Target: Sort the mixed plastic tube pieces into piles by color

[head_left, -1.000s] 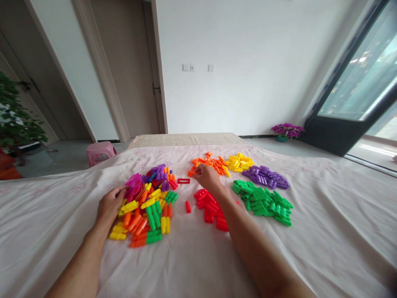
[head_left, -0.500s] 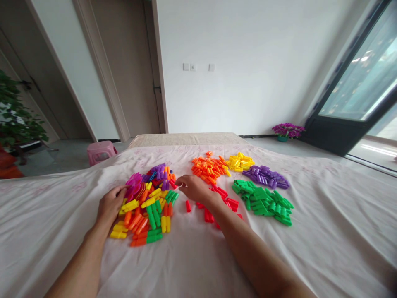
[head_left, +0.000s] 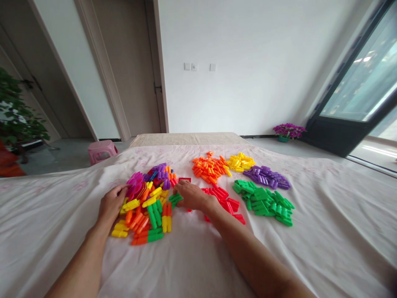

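Observation:
My right hand [head_left: 191, 195] is closed on a green piece [head_left: 175, 199] at the right edge of a mixed pile of plastic pieces [head_left: 151, 207]. A red piece [head_left: 185, 179] shows just beyond its knuckles. My left hand [head_left: 113, 203] rests at the pile's left side, its fingertips against the magenta pieces [head_left: 135, 185]; whether it grips them is unclear. Right of my right hand lie red pieces [head_left: 231, 205], partly behind my forearm. Farther off are separate heaps of orange [head_left: 209, 167], yellow [head_left: 240, 162], purple [head_left: 269, 177] and green pieces [head_left: 266, 201].
A pale patterned cloth [head_left: 198, 256] with wrinkles covers the surface. Beyond its left side stands a pink stool [head_left: 102, 151], with a leafy plant [head_left: 20, 114] farther left. Purple flowers in a green pot [head_left: 283, 139] stand by the wall at the right.
My right hand has moved slightly down and left, and the green piece has come away from the pile's edge with it. My left hand has stayed at the magenta pieces.

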{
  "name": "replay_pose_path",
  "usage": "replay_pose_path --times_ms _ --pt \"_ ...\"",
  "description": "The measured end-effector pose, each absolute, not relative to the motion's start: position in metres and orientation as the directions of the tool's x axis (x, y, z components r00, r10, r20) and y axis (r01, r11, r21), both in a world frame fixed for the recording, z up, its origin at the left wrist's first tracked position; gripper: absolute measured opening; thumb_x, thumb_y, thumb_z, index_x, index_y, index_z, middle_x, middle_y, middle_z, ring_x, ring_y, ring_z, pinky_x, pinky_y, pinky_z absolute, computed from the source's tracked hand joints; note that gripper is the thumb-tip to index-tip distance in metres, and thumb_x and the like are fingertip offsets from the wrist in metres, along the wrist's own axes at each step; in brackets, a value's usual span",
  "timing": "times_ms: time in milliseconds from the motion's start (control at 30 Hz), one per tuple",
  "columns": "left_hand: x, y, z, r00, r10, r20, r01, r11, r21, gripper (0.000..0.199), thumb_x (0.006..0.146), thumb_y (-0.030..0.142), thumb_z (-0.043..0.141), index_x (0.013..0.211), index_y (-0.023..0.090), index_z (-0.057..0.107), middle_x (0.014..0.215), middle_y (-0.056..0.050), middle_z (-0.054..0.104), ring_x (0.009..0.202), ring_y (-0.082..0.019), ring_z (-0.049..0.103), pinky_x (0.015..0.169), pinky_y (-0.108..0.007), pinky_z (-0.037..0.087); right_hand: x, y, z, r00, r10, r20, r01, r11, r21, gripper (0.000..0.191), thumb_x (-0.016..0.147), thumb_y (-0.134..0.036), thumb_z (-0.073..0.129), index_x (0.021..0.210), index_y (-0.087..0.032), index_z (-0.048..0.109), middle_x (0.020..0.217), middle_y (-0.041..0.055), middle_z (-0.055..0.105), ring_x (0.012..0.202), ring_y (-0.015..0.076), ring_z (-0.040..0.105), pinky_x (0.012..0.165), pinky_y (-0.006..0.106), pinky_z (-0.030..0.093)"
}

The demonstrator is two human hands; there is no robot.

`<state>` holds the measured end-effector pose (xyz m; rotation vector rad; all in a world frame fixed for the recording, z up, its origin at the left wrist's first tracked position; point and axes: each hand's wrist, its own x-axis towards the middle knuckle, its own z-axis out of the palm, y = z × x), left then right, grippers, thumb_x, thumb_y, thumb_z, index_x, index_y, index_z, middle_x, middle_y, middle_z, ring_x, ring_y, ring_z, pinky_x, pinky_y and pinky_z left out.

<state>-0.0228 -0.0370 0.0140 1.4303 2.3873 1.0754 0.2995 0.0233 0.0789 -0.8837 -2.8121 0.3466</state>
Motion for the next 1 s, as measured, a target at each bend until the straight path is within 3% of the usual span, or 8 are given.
replay_pose_path --times_ms 167,333,433,533,733,900,1000 --pt "-0.021 -0.038 0.015 -0.541 0.809 0.229 0.680 0.261 0.685 0.044 0.086 0.048 0.045 0.111 0.022 0.072 0.111 -0.008 0.075 0.105 -0.027 0.067 0.086 -0.030 0.049 0.304 0.030 0.074 -0.801 0.595 0.066 0.558 0.781 -0.280 0.049 0.072 -0.034 0.076 0.116 -0.017 0.063 0.109 0.0113 0.064 0.101 0.0235 0.060 0.076 0.028 0.045" --pt "-0.009 -0.043 0.022 -0.501 0.789 0.355 0.647 0.068 0.759 0.042 0.086 0.047 0.049 0.108 0.019 0.071 0.112 -0.007 0.074 0.104 -0.024 0.066 0.090 -0.027 0.048 0.313 0.037 0.084 -0.742 0.661 0.115 0.618 0.740 -0.267 0.038 0.070 -0.032 0.077 0.104 -0.018 0.067 0.107 0.0099 0.064 0.090 0.0207 0.062 0.070 0.025 0.044" --pt "0.006 -0.048 0.037 -0.482 0.766 0.426 0.641 -0.023 0.767 0.045 0.088 0.048 0.048 0.111 0.016 0.070 0.111 -0.008 0.073 0.099 -0.023 0.066 0.087 -0.028 0.049 0.316 0.040 0.090 -0.638 0.732 0.237 0.629 0.674 -0.388 0.043 0.072 -0.027 0.077 0.111 -0.018 0.062 0.102 0.0068 0.065 0.085 0.0174 0.062 0.069 0.024 0.043" --pt "0.026 -0.052 0.061 -0.433 0.771 0.466 0.681 -0.058 0.730 0.047 0.088 0.050 0.048 0.108 0.015 0.072 0.106 -0.008 0.074 0.094 -0.023 0.065 0.084 -0.029 0.049 0.311 0.038 0.094 -0.602 0.723 0.339 0.529 0.679 -0.508 0.042 0.073 -0.027 0.079 0.110 -0.018 0.061 0.098 0.0041 0.065 0.082 0.0147 0.060 0.070 0.023 0.043" --pt "0.075 -0.057 0.098 -0.086 0.945 0.315 0.672 -0.179 0.719 0.048 0.087 0.054 0.050 0.109 0.018 0.072 0.110 -0.007 0.075 0.101 -0.024 0.067 0.089 -0.029 0.049 0.294 0.019 0.103 -0.582 0.691 0.428 0.425 0.708 -0.564 0.041 0.071 -0.023 0.080 0.108 -0.017 0.061 0.095 0.0035 0.062 0.077 0.0125 0.057 0.069 0.023 0.044" --pt "0.096 -0.054 0.095 -0.031 0.970 0.242 0.632 -0.169 0.757 0.041 0.083 0.054 0.057 0.096 0.019 0.074 0.087 -0.006 0.077 0.084 -0.023 0.070 0.072 -0.028 0.052 0.291 0.015 0.102 -0.557 0.698 0.451 0.407 0.702 -0.584 0.041 0.073 -0.026 0.079 0.108 -0.018 0.061 0.095 0.0034 0.062 0.077 0.0126 0.057 0.069 0.024 0.044" --pt "0.096 -0.051 0.089 -0.027 0.972 0.235 0.571 -0.178 0.801 0.042 0.085 0.052 0.055 0.102 0.018 0.072 0.094 -0.007 0.077 0.090 -0.024 0.070 0.075 -0.028 0.052 0.291 0.017 0.099 -0.541 0.703 0.462 0.398 0.698 -0.596 0.042 0.073 -0.029 0.079 0.110 -0.017 0.061 0.095 0.0035 0.062 0.075 0.0123 0.057 0.068 0.024 0.044"
